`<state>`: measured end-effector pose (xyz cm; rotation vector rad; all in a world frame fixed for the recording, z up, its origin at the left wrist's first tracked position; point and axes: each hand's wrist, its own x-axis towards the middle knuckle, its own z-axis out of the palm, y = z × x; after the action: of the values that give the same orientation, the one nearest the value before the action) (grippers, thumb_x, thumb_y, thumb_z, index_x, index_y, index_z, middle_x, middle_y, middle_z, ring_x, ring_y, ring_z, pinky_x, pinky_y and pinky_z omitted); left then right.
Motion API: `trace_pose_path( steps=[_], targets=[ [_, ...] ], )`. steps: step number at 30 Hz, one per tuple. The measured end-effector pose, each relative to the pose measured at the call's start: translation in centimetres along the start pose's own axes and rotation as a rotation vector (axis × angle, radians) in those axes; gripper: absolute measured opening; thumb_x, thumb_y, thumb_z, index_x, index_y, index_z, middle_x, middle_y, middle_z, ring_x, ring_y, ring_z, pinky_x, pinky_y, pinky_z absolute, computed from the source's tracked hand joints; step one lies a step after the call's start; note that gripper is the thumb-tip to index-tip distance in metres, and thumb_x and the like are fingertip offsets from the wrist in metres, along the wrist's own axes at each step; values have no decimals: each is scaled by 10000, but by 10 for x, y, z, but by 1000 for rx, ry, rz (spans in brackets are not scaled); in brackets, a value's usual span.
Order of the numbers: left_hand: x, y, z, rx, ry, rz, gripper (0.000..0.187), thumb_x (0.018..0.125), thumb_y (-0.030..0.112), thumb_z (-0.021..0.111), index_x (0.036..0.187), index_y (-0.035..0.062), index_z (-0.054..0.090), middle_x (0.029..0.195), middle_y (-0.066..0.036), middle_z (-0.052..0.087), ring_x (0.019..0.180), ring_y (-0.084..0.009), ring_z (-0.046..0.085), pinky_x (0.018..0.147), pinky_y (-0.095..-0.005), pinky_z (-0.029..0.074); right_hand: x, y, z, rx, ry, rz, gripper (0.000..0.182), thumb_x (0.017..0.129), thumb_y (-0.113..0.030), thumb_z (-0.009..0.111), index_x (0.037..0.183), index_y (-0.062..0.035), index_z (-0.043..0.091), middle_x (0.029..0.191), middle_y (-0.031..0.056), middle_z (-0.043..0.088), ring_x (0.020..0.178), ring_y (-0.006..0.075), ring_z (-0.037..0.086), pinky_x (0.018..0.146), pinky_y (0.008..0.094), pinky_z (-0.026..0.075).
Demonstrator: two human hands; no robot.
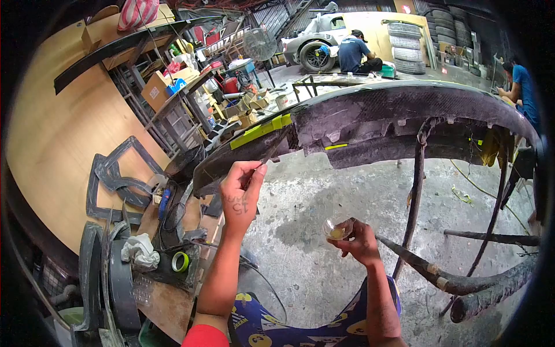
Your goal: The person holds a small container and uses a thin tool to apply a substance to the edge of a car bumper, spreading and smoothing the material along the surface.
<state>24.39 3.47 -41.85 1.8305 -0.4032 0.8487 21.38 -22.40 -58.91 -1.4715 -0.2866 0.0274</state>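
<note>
My left hand (240, 191) is pinched at the fingertips around a thin dark stick (269, 154), whose kind is too blurred to make out. The stick points up toward the inner side of a dark car bumper (358, 118), near a rough broken patch (292, 139). Yellow-green tape (260, 133) runs along the bumper's left part, and a shorter strip (336, 147) sits lower down. Lower right, my right hand (361, 243) grips a small clear plastic cup (334, 230) with a little yellowish liquid in it. The cup is apart from the bumper.
Rough wooden poles (416, 196) prop the bumper at right. On the left, a bench carries a roll of green tape (180, 262), crumpled white paper (140, 253) and dark frames (124, 179). Two people (352, 53) are farther off, near a car and stacked tires (406, 49).
</note>
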Motion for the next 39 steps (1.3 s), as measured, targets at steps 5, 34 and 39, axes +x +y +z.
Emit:
trace_pose_path(
  steps=[5, 34, 39],
  targets=[
    [-1, -2, 0, 0, 11, -3, 126, 984, 99, 707, 1015, -16, 666, 796, 9, 646, 702, -22, 538, 625, -206, 434, 0, 1, 0, 39, 3, -1, 323, 799, -55, 850, 1040, 40, 657, 815, 68, 706, 578, 97, 616, 473, 254, 490],
    [-51, -20, 25, -210, -13, -104, 205, 1046, 238, 584, 1018, 35, 584, 673, 5, 531, 538, -74, 466, 503, -246, 362, 1, -1, 2, -9, 13, 9, 352, 801, -65, 856, 1062, 48, 649, 852, 80, 714, 625, 100, 642, 478, 256, 518],
    [-62, -27, 69, -437, -2, -153, 195, 1086, 219, 537, 1097, 26, 564, 816, -20, 576, 726, -91, 518, 684, -256, 430, 0, -1, -11, 58, 88, -18, 351, 794, -80, 862, 1037, 51, 644, 863, 82, 703, 631, 106, 633, 474, 253, 524]
  ],
)
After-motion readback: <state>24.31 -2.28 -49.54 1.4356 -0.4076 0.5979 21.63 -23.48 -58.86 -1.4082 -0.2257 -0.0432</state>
